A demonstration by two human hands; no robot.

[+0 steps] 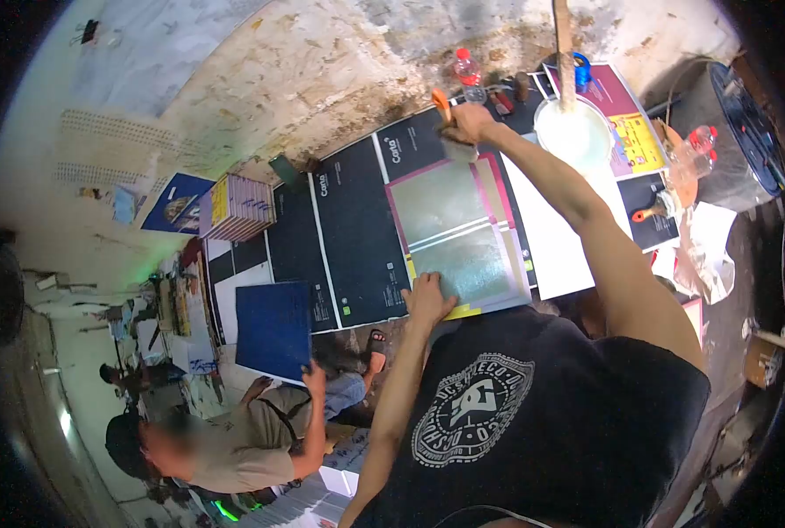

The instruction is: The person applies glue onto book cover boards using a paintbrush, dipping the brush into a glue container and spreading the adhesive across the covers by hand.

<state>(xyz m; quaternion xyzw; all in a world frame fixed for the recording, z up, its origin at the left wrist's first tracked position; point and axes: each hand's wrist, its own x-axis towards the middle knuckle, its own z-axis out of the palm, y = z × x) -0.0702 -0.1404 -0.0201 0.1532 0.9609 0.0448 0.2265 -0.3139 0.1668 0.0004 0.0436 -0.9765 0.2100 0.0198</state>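
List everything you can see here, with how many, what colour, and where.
Glue-wet grey sheet with pink border: one, centre of the table.
Black printed sheets: several, laid left of it.
White bowl of white paste: one, far right, a wooden stick standing in it.
Clear plastic bottle with red cap: one, far edge.
Stack of pink-edged booklets: one, left end.
Blue cover board: one, held by a seated co-worker.
Left hand: flat on the grey sheet's near edge.
Right hand: grips an orange-handled brush at the sheet's far edge.
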